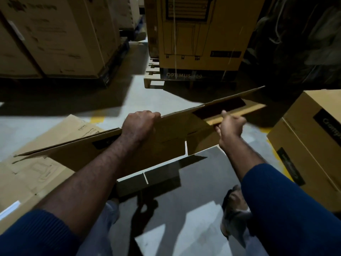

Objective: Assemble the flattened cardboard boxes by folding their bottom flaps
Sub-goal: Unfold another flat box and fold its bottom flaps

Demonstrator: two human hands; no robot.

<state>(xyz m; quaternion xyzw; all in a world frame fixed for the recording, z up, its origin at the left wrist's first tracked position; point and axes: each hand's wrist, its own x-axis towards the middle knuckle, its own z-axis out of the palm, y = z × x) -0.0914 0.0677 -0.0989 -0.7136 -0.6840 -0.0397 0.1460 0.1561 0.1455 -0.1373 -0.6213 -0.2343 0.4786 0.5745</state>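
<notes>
Cardboard box (pixel 169 133), flattened and held on edge in the air in front of the person, slants from lower left to upper right above the grey floor (pixel 162 97). The left hand (pixel 140 124) grips its top edge in a curled fist; the right hand (pixel 230 126) pinches a flap edge at the partly opened right end. More flattened cardboard (pixel 36 174) lies on the floor to the left, and an assembled carton (pixel 310 137) stands to the right.

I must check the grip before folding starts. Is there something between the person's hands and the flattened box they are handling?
Nothing visible. The left hand grips the top edge of the flattened box, and the right hand holds a panel edge beside its opening gap; both touch the cardboard directly.
</notes>
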